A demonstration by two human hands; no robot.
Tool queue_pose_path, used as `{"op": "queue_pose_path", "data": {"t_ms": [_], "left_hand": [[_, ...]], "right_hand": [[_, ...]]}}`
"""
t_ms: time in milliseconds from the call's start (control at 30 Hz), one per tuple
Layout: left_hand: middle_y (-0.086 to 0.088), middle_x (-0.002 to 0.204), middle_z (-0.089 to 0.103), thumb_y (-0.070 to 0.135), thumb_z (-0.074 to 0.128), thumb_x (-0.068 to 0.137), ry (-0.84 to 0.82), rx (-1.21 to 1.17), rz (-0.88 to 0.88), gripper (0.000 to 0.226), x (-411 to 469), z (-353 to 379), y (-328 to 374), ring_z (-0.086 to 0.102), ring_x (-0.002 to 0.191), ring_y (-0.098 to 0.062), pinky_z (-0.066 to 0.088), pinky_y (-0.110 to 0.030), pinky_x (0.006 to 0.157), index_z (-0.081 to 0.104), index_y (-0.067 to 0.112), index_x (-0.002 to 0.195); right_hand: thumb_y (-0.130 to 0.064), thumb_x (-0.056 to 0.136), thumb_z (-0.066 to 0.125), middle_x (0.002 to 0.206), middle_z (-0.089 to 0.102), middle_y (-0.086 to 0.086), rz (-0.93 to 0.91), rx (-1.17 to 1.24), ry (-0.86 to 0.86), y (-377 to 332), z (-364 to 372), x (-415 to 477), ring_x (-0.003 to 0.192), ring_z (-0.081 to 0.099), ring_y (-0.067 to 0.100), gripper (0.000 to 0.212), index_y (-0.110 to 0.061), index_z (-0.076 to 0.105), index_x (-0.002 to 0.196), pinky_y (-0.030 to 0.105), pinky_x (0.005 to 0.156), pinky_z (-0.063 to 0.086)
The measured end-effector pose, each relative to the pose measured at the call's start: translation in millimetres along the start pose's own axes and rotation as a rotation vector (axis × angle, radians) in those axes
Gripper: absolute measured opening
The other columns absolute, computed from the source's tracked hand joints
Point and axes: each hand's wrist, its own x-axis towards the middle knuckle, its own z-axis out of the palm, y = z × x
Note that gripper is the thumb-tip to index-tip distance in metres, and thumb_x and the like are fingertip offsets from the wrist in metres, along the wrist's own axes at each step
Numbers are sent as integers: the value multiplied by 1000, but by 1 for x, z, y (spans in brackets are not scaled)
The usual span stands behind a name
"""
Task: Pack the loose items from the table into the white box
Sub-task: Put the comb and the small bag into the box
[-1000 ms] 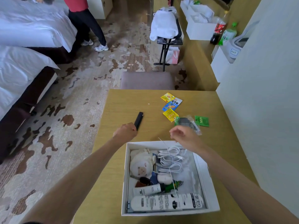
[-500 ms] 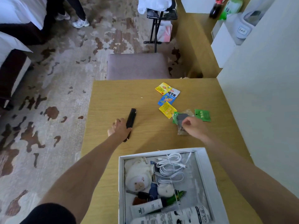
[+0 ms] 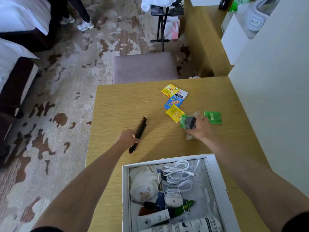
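Note:
The white box sits at the near edge of the wooden table, holding a white cable, a plush toy, tubes and other small things. My left hand grips a black comb that lies on the table. My right hand closes on a clear packet with green and dark contents. Loose on the table beyond lie a yellow sachet, a blue and white snack packet, a second yellow sachet and a green sachet.
A grey padded stool stands against the table's far edge. A white wall runs along the right. Beds stand at the left on patterned carpet, and a person's legs show at the top left. A black folding rack stands behind.
My left hand has closed around the comb, which has tipped up on its edge. My right hand reached from above the box to the clear packet and now grips it.

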Motion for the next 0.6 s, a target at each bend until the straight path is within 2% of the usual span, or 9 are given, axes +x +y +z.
{"op": "queue_pose_path", "data": {"t_ms": [167, 233, 333, 433, 533, 600], "left_hand": [[-10, 98, 65, 31, 62, 90, 3, -127, 16, 26, -10, 3, -4, 66, 86, -29, 55, -33, 74, 65, 7, 101], [-8, 87, 63, 30, 59, 92, 23, -189, 11, 23, -18, 2, -4, 63, 77, -25, 52, -30, 67, 62, 7, 95], [-6, 78, 64, 18, 56, 93, 37, -534, 53, 12, -33, -3, 5, 61, 71, -23, 48, -29, 61, 55, 9, 86], [-11, 73, 62, 4, 50, 95, 51, -957, 177, 17, -60, -12, 17, 61, 53, -19, 53, -32, 55, 47, 9, 79], [-8, 71, 61, 4, 48, 96, 99, -1064, 269, 15, -92, -16, 25, 57, 46, -17, 49, -31, 48, 47, 9, 82], [-6, 71, 60, 5, 48, 96, 113, -1079, 295, 12, -112, -16, 29, 55, 46, -16, 47, -29, 44, 47, 8, 85]], "right_hand": [[-41, 69, 82, 133, 42, 23, 18, -44, -15, 0, 0, -2, 122, 44, 41, 88, -10, 36, 137, 48, 101, 43], [-38, 70, 80, 133, 41, 23, 29, -64, -20, 1, -1, -4, 122, 44, 42, 85, -11, 35, 137, 48, 100, 43], [-30, 74, 74, 132, 39, 25, 27, -101, -7, 3, -2, -8, 121, 45, 44, 79, -7, 32, 137, 44, 96, 45], [-30, 76, 69, 131, 42, 24, 7, -91, -29, 2, -6, -9, 118, 50, 44, 74, -7, 33, 136, 45, 91, 48], [-30, 72, 74, 131, 42, 21, 9, 30, -60, 6, -10, -10, 119, 50, 42, 79, -21, 33, 138, 53, 97, 46], [-31, 71, 76, 134, 39, 21, 3, 74, -74, 11, -11, -10, 120, 50, 43, 83, -26, 32, 141, 51, 99, 45]]}}
